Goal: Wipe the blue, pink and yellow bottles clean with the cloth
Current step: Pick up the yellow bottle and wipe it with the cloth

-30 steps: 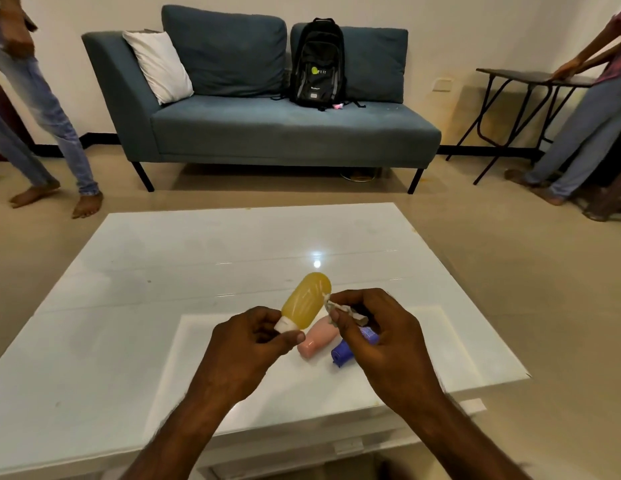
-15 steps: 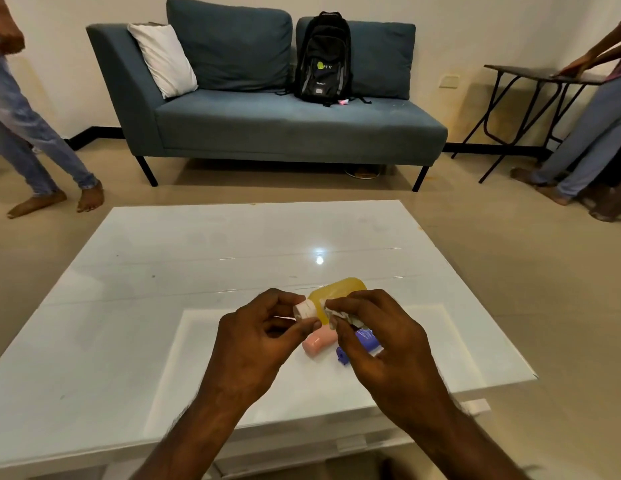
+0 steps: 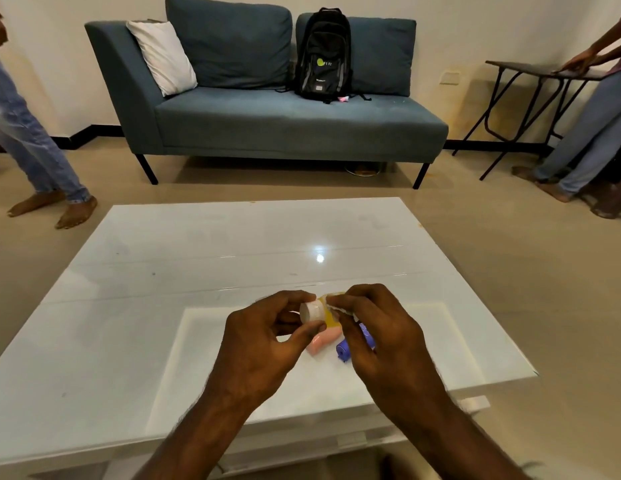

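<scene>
My left hand [image 3: 264, 344] pinches the white cap end of the small yellow bottle [image 3: 329, 318], held above the white table [image 3: 163, 271] with the cap turned toward me. My right hand [image 3: 382, 337] grips a small whitish cloth [image 3: 337, 305] and presses it against the yellow bottle's body, which it mostly hides. Below the hands the pink bottle [image 3: 321, 342] lies on the table. The blue bottle [image 3: 347, 349] lies beside it to the right, partly covered by my right hand.
A blue sofa [image 3: 267, 123] with a white pillow [image 3: 162, 57] and a black backpack [image 3: 323, 55] stands beyond the table. One person stands at the far left [image 3: 28, 143]. Another leans on a dark folding table [image 3: 544, 72] at the right.
The yellow bottle has tipped from pointing up and away to lying nearly level with its cap facing me. My right hand with the cloth has closed over its body.
</scene>
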